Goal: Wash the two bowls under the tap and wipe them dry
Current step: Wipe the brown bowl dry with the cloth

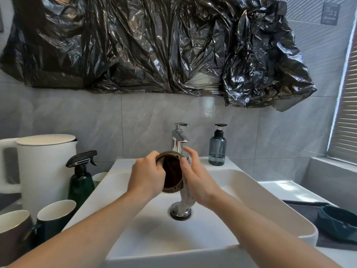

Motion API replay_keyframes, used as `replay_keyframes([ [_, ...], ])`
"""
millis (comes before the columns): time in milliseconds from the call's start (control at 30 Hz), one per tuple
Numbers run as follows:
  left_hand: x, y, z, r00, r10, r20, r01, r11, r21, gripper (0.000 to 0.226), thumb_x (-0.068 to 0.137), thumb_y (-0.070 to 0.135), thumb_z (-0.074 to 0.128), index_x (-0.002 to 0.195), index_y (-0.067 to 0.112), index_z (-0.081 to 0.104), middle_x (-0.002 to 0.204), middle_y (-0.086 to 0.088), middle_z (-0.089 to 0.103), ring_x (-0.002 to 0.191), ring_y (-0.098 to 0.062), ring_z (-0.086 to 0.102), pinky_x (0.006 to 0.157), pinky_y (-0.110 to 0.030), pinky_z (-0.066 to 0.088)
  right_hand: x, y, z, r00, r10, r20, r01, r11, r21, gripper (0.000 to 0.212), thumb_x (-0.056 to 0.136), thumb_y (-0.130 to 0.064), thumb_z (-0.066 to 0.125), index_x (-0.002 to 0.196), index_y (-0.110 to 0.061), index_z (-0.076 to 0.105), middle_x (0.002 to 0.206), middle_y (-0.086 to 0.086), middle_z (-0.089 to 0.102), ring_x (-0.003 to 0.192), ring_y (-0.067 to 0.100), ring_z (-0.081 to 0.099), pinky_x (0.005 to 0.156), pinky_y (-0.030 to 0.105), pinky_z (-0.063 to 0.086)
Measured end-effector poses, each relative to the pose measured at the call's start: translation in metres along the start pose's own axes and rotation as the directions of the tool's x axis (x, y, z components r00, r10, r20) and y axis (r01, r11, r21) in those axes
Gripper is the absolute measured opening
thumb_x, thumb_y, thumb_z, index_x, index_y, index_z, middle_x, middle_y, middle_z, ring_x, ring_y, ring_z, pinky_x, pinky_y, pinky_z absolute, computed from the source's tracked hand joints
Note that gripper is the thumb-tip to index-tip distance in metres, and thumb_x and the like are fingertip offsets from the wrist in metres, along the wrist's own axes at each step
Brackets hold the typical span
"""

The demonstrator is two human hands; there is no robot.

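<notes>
A small dark bowl (172, 174) with a brown inside and a gold rim is tipped on its side above the white sink (251, 192), just in front of the chrome tap (178, 139). My left hand (146, 176) grips its left rim. My right hand (197, 175) holds a grey cloth (186, 200) against the bowl's right side, and the cloth's tail hangs down toward the drain (180, 212). I see no water running from the tap. A second, teal bowl (338, 223) sits on a dark mat at the right of the sink.
Left of the sink stand a white kettle (44, 171), a dark green spray bottle (82, 180) and two mugs (56, 215). A blue soap dispenser (217, 147) stands behind the sink on the right. Black plastic sheeting (154, 45) covers the wall above.
</notes>
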State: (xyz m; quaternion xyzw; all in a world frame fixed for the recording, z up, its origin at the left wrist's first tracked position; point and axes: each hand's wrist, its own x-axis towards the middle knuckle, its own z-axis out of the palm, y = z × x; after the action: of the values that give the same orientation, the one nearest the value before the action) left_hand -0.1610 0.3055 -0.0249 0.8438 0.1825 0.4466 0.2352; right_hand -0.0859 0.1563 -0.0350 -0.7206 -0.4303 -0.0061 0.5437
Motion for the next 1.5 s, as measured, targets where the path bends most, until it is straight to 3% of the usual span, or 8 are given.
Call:
replay_keyframes([
  [400, 0.003, -0.008, 0.001, 0.966, -0.198, 0.165, 0.211, 0.975, -0.068, 0.025, 0.109, 0.030, 0.047, 0.105, 0.018, 0.069, 0.098, -0.006, 0.071, 0.090, -0.030, 0.064, 0.072, -0.038, 0.053, -0.004, -0.002, 0.003, 0.994, 0.041, 0.098, -0.027, 0.990, -0.138, 0.059, 0.099, -0.058, 0.044, 0.152, -0.040, 0.025, 0.125, -0.006, 0.070, 0.116, 0.012, 0.064, 0.107, 0.045, 0.048],
  [700, -0.002, 0.001, -0.011, 0.973, 0.158, 0.166, -0.186, 0.967, 0.171, 0.011, 0.099, 0.031, 0.057, 0.103, 0.034, 0.067, 0.093, 0.008, 0.074, 0.089, -0.029, 0.065, 0.071, -0.038, 0.053, -0.003, -0.002, -0.005, 0.999, 0.003, 0.034, 0.003, 0.982, -0.191, 0.046, 0.099, -0.041, 0.046, 0.143, -0.039, 0.033, 0.105, 0.004, 0.071, 0.095, 0.022, 0.068, 0.092, 0.049, 0.055],
  [800, 0.000, 0.001, -0.011, 0.993, 0.093, 0.075, -0.103, 0.985, 0.142, 0.011, 0.098, 0.027, 0.059, 0.098, 0.029, 0.069, 0.088, 0.005, 0.072, 0.083, -0.032, 0.061, 0.069, -0.039, 0.050, 0.000, -0.003, -0.004, 1.000, 0.009, 0.017, -0.008, 0.998, -0.061, 0.042, 0.104, -0.040, 0.051, 0.143, -0.035, 0.036, 0.103, 0.005, 0.074, 0.092, 0.024, 0.072, 0.086, 0.042, 0.060],
  [1033, 0.009, -0.006, -0.012, 0.993, -0.100, -0.063, 0.099, 0.995, -0.019, 0.021, 0.104, 0.026, 0.055, 0.087, 0.019, 0.064, 0.085, -0.007, 0.071, 0.082, -0.037, 0.060, 0.069, -0.043, 0.053, -0.003, -0.004, 0.004, 0.987, 0.008, 0.160, -0.016, 0.999, 0.051, 0.038, 0.097, -0.054, 0.050, 0.128, -0.033, 0.058, 0.127, -0.006, 0.063, 0.123, 0.005, 0.057, 0.111, 0.038, 0.043],
  [1100, 0.007, -0.005, -0.012, 0.996, -0.069, -0.056, 0.069, 0.998, -0.002, 0.021, 0.105, 0.026, 0.053, 0.089, 0.020, 0.064, 0.085, -0.006, 0.071, 0.081, -0.036, 0.061, 0.068, -0.042, 0.052, -0.002, -0.008, 0.002, 0.992, -0.011, 0.127, 0.006, 0.999, 0.039, 0.032, 0.101, -0.047, 0.049, 0.131, -0.038, 0.056, 0.128, -0.005, 0.052, 0.120, -0.008, 0.049, 0.110, 0.029, 0.039],
  [1300, 0.001, -0.002, -0.003, 1.000, 0.002, 0.010, -0.003, 0.995, 0.101, 0.019, 0.105, 0.028, 0.051, 0.091, 0.022, 0.062, 0.087, -0.005, 0.071, 0.084, -0.036, 0.061, 0.070, -0.043, 0.054, 0.001, -0.008, -0.005, 0.997, -0.005, 0.071, 0.005, 1.000, 0.000, 0.083, 0.089, -0.052, 0.045, 0.165, -0.029, 0.019, 0.132, -0.008, 0.033, 0.107, -0.026, 0.040, 0.089, -0.004, 0.031],
  [1367, 0.001, -0.005, -0.004, 1.000, -0.022, 0.019, 0.020, 0.994, 0.103, 0.017, 0.105, 0.027, 0.052, 0.092, 0.023, 0.063, 0.089, -0.005, 0.072, 0.086, -0.036, 0.062, 0.073, -0.044, 0.056, -0.001, -0.010, -0.004, 0.991, 0.026, 0.130, -0.021, 0.999, -0.040, 0.080, 0.093, -0.051, 0.047, 0.164, -0.031, 0.017, 0.135, -0.008, 0.035, 0.118, -0.011, 0.043, 0.099, 0.007, 0.033],
  [1500, 0.005, -0.011, -0.011, 0.998, -0.057, -0.038, 0.060, 0.993, 0.097, 0.018, 0.106, 0.025, 0.051, 0.092, 0.020, 0.062, 0.088, -0.007, 0.071, 0.085, -0.036, 0.062, 0.069, -0.041, 0.051, -0.005, -0.006, 0.005, 0.959, 0.079, 0.270, -0.062, 0.996, -0.071, 0.035, 0.107, -0.042, 0.046, 0.136, -0.024, 0.054, 0.130, 0.002, 0.063, 0.122, 0.018, 0.057, 0.109, 0.038, 0.046],
])
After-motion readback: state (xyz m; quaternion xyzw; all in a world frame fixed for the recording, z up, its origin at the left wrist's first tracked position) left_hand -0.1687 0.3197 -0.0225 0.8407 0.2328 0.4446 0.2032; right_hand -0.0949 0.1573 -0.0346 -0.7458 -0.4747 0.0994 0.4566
